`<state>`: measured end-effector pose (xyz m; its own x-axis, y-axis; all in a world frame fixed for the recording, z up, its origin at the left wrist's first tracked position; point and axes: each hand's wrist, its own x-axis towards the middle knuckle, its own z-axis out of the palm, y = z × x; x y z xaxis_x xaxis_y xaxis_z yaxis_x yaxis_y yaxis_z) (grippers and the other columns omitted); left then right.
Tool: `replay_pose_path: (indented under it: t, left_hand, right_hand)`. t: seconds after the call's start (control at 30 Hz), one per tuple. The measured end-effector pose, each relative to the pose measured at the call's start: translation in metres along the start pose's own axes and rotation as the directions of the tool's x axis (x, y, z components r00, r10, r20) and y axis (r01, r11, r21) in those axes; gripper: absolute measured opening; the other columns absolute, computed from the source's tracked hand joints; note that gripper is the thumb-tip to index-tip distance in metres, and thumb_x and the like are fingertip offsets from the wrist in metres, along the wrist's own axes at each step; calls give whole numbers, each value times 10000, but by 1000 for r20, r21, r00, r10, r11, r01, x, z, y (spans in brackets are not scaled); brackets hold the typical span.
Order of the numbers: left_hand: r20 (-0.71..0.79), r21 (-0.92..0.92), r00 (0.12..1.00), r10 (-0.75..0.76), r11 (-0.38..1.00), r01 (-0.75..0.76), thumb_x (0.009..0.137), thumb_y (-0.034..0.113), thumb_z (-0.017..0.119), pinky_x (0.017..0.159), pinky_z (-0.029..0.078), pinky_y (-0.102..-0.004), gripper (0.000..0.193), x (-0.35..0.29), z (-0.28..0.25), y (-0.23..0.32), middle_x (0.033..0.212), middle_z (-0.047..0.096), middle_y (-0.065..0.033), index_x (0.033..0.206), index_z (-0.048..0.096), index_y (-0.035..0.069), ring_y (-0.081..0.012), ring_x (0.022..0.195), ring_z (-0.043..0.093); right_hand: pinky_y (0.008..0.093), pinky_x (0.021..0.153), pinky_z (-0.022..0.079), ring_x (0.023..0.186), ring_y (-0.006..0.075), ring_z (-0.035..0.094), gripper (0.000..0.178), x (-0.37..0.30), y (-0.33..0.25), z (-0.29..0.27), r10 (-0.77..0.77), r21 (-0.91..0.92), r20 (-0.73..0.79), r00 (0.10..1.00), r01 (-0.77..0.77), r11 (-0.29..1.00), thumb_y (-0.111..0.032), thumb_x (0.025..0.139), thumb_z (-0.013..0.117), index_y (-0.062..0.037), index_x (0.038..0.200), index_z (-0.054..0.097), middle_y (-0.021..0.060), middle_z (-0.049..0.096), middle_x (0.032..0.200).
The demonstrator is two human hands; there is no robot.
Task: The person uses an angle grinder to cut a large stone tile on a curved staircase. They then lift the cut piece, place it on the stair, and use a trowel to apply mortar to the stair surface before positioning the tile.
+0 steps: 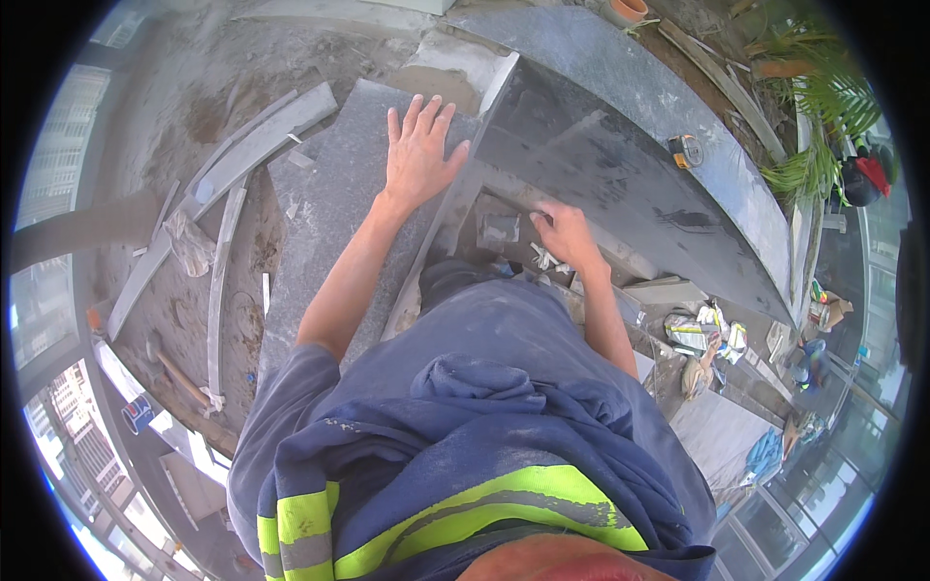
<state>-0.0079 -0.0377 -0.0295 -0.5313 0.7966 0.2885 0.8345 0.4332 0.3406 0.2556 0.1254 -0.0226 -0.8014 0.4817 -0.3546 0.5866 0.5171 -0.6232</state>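
My left hand (418,160) lies flat with spread fingers on a speckled grey stone slab (339,223), near its far end. My right hand (570,237) is beside the inner stone ledge (620,254), below an upright dark stone panel (620,174). Its fingers bend loosely, the thumb stands apart from the index finger, and I see nothing between them. The undersides of those fingers are hidden. Close to this hand, a small grey block (499,229) sits in the recess, with white scraps (545,258) next to it.
An orange-and-black tape measure (685,151) rests on the curved stone top (620,68). Stone strips (228,155) and a hammer (177,371) lie on the left. To the right are bags (697,329), a pale slab (717,436) and debris; palm fronds (823,77) overhang the far right.
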Motion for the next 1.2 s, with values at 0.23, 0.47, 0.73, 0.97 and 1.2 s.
replay_pose_path:
  t: [0.23, 0.47, 0.73, 0.97, 1.2]
  left_hand:
    - [-33, -14, 999, 20, 1000, -21, 1067, 321, 659, 1337, 247, -649, 663, 3, 13, 10, 1673, 511, -219, 1612, 496, -21, -391, 1625, 394]
    - [-63, -62, 998, -9, 998, 5, 1062, 155, 646, 1314, 311, -634, 563, 3, 13, 7, 1629, 550, -223, 1584, 508, -4, -399, 1587, 447]
    - [-14, -6, 1000, -11, 1000, 11, 1078, 206, 622, 1329, 286, -633, 559, 6, 14, 7, 1636, 544, -221, 1572, 521, -36, -384, 1602, 427]
    - [9, 68, 1000, 22, 997, -23, 1084, 251, 647, 1335, 280, -629, 600, 6, 19, 8, 1663, 521, -228, 1589, 508, -42, -396, 1620, 402]
    - [197, -524, 877, 438, 803, -284, 1076, 241, 678, 1338, 266, -633, 717, -38, -4, 54, 1718, 442, -266, 1679, 396, -27, -442, 1654, 335]
  right_hand:
    - [473, 997, 591, 1182, 405, 708, 504, 117, -69, -16, -442, -122, -291, 848, 426, 897, -6, 990, 613, -176, 1453, 717, 172, 700, 1348]
    - [482, 1037, 574, 1184, 402, 708, 496, 153, -58, -18, -496, -198, -134, 858, 468, 861, 33, 935, 577, -143, 1355, 772, 179, 740, 1297]
    - [430, 984, 572, 1051, 355, 747, 476, 161, -78, -56, -353, -52, -19, 936, 351, 935, -28, 961, 588, -102, 1411, 725, 177, 792, 1180]
    - [394, 920, 567, 1013, 248, 726, 354, 157, -73, -7, 34, 389, -143, 989, 25, 921, -323, 1078, 711, 9, 1198, 722, 128, 766, 1059]
    - [350, 813, 574, 950, 145, 685, 358, 121, 24, 25, 101, 469, -10, 995, -85, 879, -364, 1136, 627, -21, 1109, 728, 44, 718, 1029]
